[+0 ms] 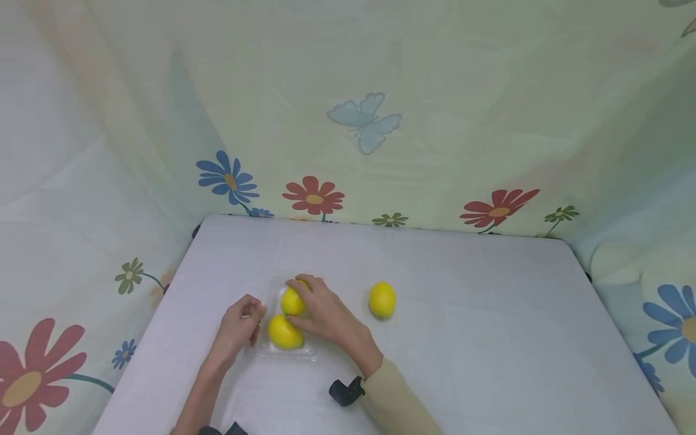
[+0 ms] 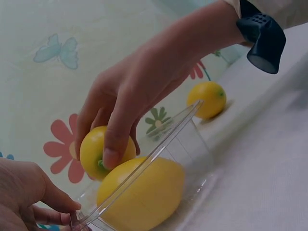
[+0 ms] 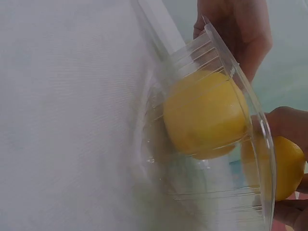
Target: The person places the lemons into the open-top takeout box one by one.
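Observation:
A clear plastic container [image 1: 312,352] stands left of the table's middle with one lemon [image 1: 285,332] lying in its near part. My right hand [image 1: 328,311] grips a second lemon [image 2: 91,151] between thumb and fingers at the container's far part, level with the rim in the left wrist view. With thumb and fingertips my left hand [image 1: 239,326] pinches the container's left rim, as the left wrist view shows. Apart from these, a third lemon [image 1: 382,300] lies on the table to the right of the container.
A white cloth covers the table [image 1: 489,338]. Behind it hangs a printed curtain [image 1: 424,163] with flowers and a butterfly. A dark band with a camera mount [image 1: 346,391] sits at my right wrist, close to the container's near right side.

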Demonstrator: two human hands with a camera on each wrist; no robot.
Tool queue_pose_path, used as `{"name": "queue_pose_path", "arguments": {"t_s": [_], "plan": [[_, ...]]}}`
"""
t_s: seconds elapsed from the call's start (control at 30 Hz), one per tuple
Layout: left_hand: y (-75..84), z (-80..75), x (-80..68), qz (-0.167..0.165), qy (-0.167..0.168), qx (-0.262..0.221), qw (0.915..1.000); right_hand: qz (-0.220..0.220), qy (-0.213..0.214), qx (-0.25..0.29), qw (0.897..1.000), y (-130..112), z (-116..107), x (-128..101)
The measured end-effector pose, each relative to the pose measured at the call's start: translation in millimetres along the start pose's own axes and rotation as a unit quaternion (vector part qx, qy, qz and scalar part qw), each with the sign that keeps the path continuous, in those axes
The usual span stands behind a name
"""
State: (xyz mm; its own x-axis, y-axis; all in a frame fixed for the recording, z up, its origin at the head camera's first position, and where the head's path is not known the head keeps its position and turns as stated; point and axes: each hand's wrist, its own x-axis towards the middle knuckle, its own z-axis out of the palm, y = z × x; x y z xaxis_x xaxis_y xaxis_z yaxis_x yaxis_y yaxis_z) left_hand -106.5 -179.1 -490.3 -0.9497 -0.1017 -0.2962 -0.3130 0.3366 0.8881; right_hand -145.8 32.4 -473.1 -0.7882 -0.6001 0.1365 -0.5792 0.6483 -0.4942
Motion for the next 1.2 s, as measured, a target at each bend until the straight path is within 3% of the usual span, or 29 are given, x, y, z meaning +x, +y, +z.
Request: {"name": "queue_pose_path", "arguments": {"t_s": [0.37, 0.6, 0.93, 1.2], "plan": [[2.1, 1.9, 2.5, 0.003, 0.000, 0.006, 1.0000, 0.087, -0.071, 0.034, 0.993, 0, 5, 24], [-0.6, 2.1, -0.6, 0.004, 0.003, 0.008, 1.0000, 0.069, -0.066, 0.017, 0.995, 1, 13, 23], [-5.1, 6.3, -8.8, -0.002, 0.003, -0.005, 1.0000, 0.051, -0.031, 0.007, 0.998, -1, 6, 1], [-0.8, 4.1, -3.3, 0.013, 0.008, -0.007, 0.9999, -0.008, 0.033, 0.005, 0.999, 7, -10, -14]]}}
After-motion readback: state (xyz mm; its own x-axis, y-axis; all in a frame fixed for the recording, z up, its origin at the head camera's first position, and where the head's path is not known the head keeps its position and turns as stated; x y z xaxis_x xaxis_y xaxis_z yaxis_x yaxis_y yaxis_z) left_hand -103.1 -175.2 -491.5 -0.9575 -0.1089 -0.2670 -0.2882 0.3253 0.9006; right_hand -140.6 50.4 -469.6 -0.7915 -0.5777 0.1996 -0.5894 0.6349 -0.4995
